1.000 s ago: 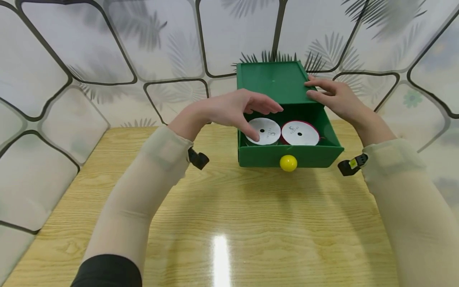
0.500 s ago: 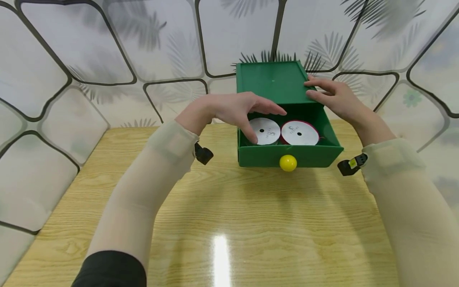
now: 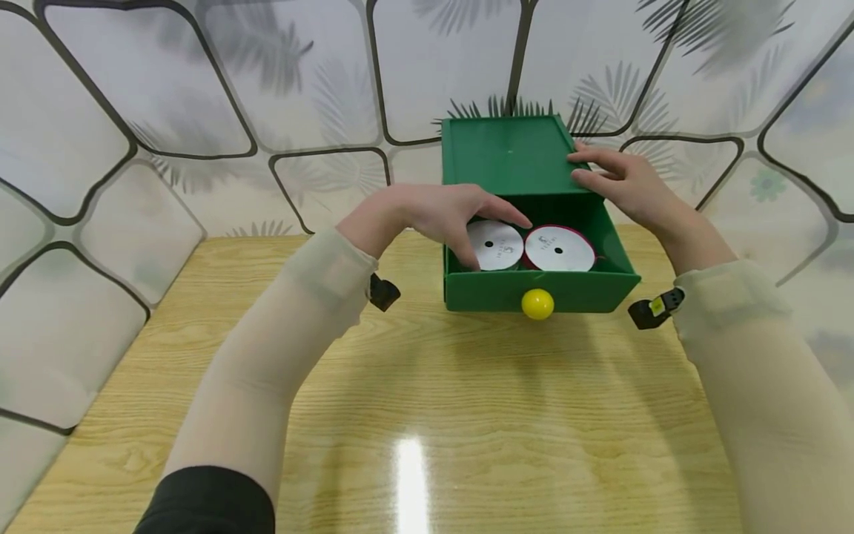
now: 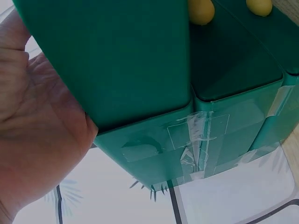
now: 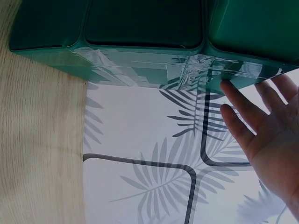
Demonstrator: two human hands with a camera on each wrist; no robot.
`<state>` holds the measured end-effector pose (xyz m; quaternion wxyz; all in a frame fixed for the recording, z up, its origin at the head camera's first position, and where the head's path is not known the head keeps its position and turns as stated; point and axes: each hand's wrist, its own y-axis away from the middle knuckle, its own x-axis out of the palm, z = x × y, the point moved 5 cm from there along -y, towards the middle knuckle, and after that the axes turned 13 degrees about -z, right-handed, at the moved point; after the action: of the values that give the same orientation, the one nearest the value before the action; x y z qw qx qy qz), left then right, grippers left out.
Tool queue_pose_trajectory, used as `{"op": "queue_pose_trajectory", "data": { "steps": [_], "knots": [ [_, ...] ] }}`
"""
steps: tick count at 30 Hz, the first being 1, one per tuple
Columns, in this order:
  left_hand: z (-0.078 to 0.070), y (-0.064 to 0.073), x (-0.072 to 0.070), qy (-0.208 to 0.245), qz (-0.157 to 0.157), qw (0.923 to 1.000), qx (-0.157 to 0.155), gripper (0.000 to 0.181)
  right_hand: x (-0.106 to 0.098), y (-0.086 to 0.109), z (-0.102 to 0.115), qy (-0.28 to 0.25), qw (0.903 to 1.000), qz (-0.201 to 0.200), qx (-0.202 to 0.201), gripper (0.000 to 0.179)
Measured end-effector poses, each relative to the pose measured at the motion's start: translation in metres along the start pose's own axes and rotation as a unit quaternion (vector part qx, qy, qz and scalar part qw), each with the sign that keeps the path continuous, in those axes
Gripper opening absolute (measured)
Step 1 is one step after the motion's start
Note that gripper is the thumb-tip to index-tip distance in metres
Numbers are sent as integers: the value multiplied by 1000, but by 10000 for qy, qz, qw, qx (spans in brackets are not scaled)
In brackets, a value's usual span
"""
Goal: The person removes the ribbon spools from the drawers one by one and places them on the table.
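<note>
A green drawer cabinet (image 3: 510, 156) stands on the table with its top drawer (image 3: 567, 291) pulled out. Two ribbon spools with white faces lie flat in the drawer: the left spool (image 3: 503, 254) and the red-edged right spool (image 3: 563, 256). My left hand (image 3: 440, 215) reaches over the drawer's left wall, thumb and fingers spread about the left spool; firm contact cannot be made out. In the left wrist view the left palm (image 4: 42, 121) is beside the drawer, its fingertips hidden. My right hand (image 3: 630, 182) rests its fingertips on the cabinet's upper right edge.
Yellow knobs show on the drawer fronts, one on the open drawer (image 3: 537, 304) and one lower down (image 4: 201, 11). Clear tape (image 4: 198, 135) covers the cabinet's side. A patterned wall (image 3: 320, 81) rises close behind it. The wooden table (image 3: 494, 415) extends in front.
My left hand has moved slightly right and down into the drawer, closer around the left spool. The right hand and the cabinet stay put.
</note>
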<state>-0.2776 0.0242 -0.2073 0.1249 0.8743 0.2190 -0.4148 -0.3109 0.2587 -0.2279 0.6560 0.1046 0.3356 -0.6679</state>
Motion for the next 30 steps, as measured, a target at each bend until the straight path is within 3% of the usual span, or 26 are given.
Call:
{"op": "queue_pose_trajectory", "data": {
  "steps": [7,17,30],
  "knots": [
    [1,0,3,-341,-6,9993,-120,73,0,1,1,-56,10000,-24,-46,53],
    [4,-2,7,-1153,110,9911,-652,72,0,1,-1,-95,9999,-52,-76,53],
    [1,-1,9,-1337,71,9895,-545,70,0,2,-1,-148,9998,-42,-95,52]
  ]
}}
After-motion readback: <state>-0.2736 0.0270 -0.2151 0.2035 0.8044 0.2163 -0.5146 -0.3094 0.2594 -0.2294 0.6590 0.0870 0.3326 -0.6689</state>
